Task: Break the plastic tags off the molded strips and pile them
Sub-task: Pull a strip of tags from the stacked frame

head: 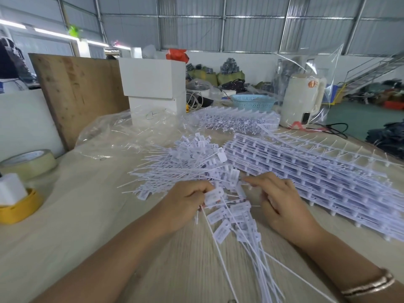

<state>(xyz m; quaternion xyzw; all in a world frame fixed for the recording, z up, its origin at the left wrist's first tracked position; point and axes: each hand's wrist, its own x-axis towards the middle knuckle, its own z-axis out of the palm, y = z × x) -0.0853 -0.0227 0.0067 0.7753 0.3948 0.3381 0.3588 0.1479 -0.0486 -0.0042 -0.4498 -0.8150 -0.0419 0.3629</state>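
Note:
My left hand (185, 202) grips a white plastic tag (213, 196) by its flat head, its long thin tail running toward me. My right hand (282, 202) sits just right of it, fingers curled over the molded strip (236, 217), whose tags fan out between both hands with tails pointing at me. A loose pile of broken-off tags (185, 158) lies just beyond my hands. A tall stack of unbroken molded strips (317, 169) lies to the right, and another stack (234, 120) lies farther back.
A roll of tape (30, 161) and a yellow holder (19, 208) sit at the left. Crumpled clear plastic (122, 136), a white box (153, 84), a blue basket (252, 102) and a cream kettle (302, 99) stand behind. A wooden board (74, 90) leans at the back left.

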